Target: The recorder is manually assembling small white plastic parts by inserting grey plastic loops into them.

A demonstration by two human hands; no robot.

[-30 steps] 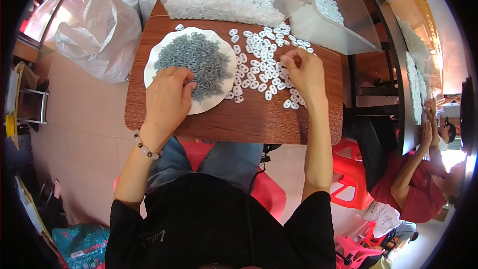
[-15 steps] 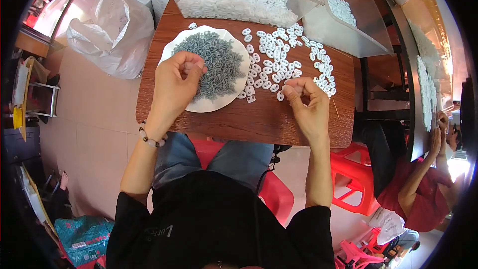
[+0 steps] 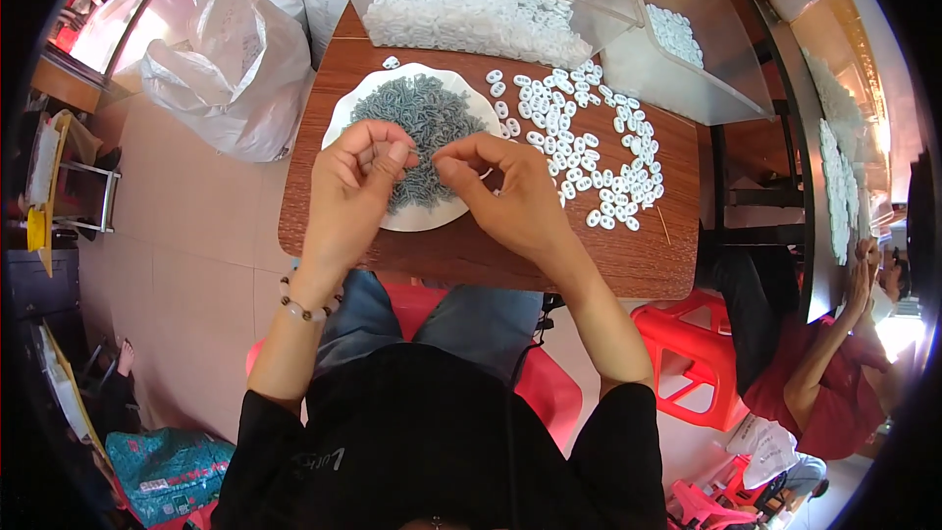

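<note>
Evidently the work sits over the plate (image 3: 420,224), a scalloped white one on the left part of the brown table (image 3: 471,263), heaped with small grey pieces (image 3: 417,98). Both hands meet above its near half. The left hand (image 3: 351,186) angles up and to the right, its fingers curled and thumb drawn in against them; the right hand (image 3: 515,198) reaches up and to the left, thumb and forefinger bent toward each other, its tips just beside the left ones. Whether either hand grips something between its tips cannot be told, since anything there is too small or hidden. The grey pieces are slim and elongated, and their long axes run every way in the heap. Right of the plate, loose white pieces (image 3: 564,137), oval with two holes apiece, lie flat and scattered, some with the long axis toward the person, others slanted or crosswise. A thin stick (image 3: 664,226) lies at their right, its long axis running mostly toward the near edge and leaning a little rightward. More white pieces fill a clear bin (image 3: 601,0) at the far edge. As for writing, the black shirt (image 3: 422,442) carries pale slanted lettering, and the teal bag (image 3: 167,476) on the floor shows light printing, small and blurred.
</note>
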